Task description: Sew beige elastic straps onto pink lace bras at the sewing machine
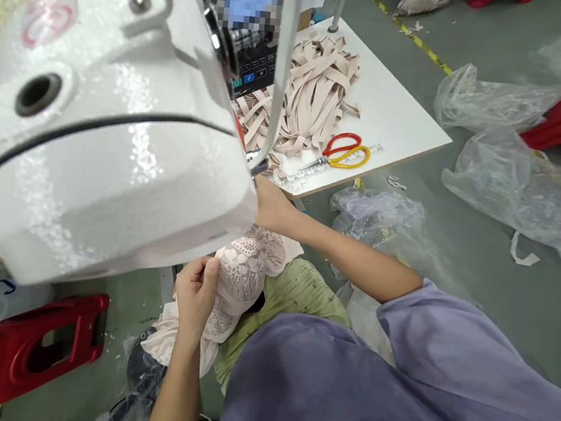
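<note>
A pale pink lace bra (242, 270) hangs over my lap, its upper edge passing under the white sewing machine head (129, 176). With thumb and fingers pinched together, my left hand (196, 292) grips the bra's left edge. On the other side, my right hand (272, 204) reaches in behind the machine head near the bra's upper right part. The machine hides the fingers of that hand, so whether they hold the fabric does not show. The needle area is also out of sight.
A heap of beige fabric strips (316, 91) lies on the white table (393, 115). Red-and-yellow-handled scissors (348, 152) rest by a printed ruler near the table's edge. A red stool (33, 352) stands at lower left. Plastic bags (525, 188) lie on the floor at right.
</note>
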Tool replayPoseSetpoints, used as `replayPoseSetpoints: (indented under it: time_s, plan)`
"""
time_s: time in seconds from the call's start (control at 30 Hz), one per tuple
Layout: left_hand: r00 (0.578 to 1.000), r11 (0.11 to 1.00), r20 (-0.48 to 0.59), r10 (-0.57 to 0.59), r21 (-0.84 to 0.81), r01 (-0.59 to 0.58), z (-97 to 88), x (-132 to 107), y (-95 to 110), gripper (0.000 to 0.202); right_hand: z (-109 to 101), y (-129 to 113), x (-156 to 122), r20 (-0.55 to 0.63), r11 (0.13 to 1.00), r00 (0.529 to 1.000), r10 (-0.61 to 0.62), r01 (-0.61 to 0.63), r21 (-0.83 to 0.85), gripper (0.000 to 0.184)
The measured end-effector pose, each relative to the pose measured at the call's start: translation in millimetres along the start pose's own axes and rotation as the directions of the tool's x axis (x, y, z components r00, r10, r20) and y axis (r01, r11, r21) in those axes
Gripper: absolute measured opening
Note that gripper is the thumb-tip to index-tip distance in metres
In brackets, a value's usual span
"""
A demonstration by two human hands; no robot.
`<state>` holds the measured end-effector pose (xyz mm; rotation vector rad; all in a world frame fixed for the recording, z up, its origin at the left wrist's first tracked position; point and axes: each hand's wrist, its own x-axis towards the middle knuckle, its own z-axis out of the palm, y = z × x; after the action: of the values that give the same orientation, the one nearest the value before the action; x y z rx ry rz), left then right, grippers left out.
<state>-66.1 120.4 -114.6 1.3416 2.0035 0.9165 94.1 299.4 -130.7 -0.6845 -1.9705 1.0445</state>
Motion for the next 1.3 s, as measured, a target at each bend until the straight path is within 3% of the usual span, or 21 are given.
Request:
replayPoseSetpoints:
  time_s: [0.3, 0.4, 0.47, 0.57, 0.63, 0.73, 0.83, 1.07, 1.17, 1.23, 1.27, 1.3]
  plan:
    - [0.998, 1.0, 0.055, -0.014, 0.019, 0.013, -2.3, 3.2, 12.6, 0.034, 3.4, -2.9, -2.2, -0.041, 1.0, 0.999, 0.03, -0.03, 0.007, 0.008]
    - [0.98, 0.996, 0.179, -0.091, 0.039, 0.085, -0.5, 0.7, 17.4, 0.04, -2.6, -13.2, -15.2, -0.062, 0.992, 0.993, 0.099, -0.093, 0.084, 0.004]
    - [0.929, 0.986, 0.344, -0.138, -0.043, 0.163, 4.8, -5.4, 17.9, 0.045, -11.9, -22.5, -30.1, -0.044, 0.968, 0.979, 0.201, -0.192, 0.16, 0.012]
    - [0.81, 0.917, 0.574, -0.116, -0.252, 0.31, 19.7, -19.6, 15.6, 0.049, -30.3, -36.2, -54.6, 0.062, 0.906, 0.937, 0.343, -0.348, 0.243, 0.016]
    - [0.751, 0.851, 0.653, -0.093, -0.339, 0.4, 31.6, -29.0, 13.6, 0.048, -42.0, -43.1, -67.6, 0.122, 0.864, 0.914, 0.386, -0.405, 0.3, 0.017]
    - [0.712, 0.769, 0.699, -0.074, -0.415, 0.487, 47.0, -38.1, 11.7, 0.043, -55.0, -48.9, -79.8, 0.15, 0.813, 0.894, 0.421, -0.446, 0.375, 0.019]
    - [0.701, 0.732, 0.71, -0.062, -0.445, 0.516, 55.9, -40.9, 11.5, 0.041, -62.7, -51.7, -85.9, 0.158, 0.806, 0.889, 0.43, -0.457, 0.377, 0.019]
    - [0.669, 0.75, 0.735, -0.108, -0.381, 0.541, 58.3, -40.6, 12.7, 0.048, -73.4, -63.2, -92.0, 0.165, 0.81, 0.894, 0.416, -0.447, 0.379, 0.02]
    - [0.682, 0.824, 0.719, -0.134, -0.302, 0.48, 70.5, -37.7, 3.5, 0.055, -68.5, -51.4, -95.3, 0.163, 0.791, 0.894, 0.417, -0.446, 0.419, 0.021]
    - [0.713, 0.9, 0.685, -0.147, -0.206, 0.384, 83.8, -34.0, -8.7, 0.058, -58.2, -28.0, -100.7, 0.152, 0.701, 0.861, 0.485, -0.487, 0.521, 0.02]
    - [0.733, 0.927, 0.663, -0.152, -0.163, 0.339, 89.9, -31.7, -16.4, 0.057, -51.9, -12.0, -104.7, 0.135, 0.622, 0.825, 0.548, -0.51, 0.595, 0.019]
    - [0.755, 0.944, 0.636, -0.157, -0.128, 0.304, 94.3, -29.4, -24.9, 0.054, -46.0, 5.7, -109.6, 0.107, 0.51, 0.759, 0.642, -0.527, 0.68, 0.018]
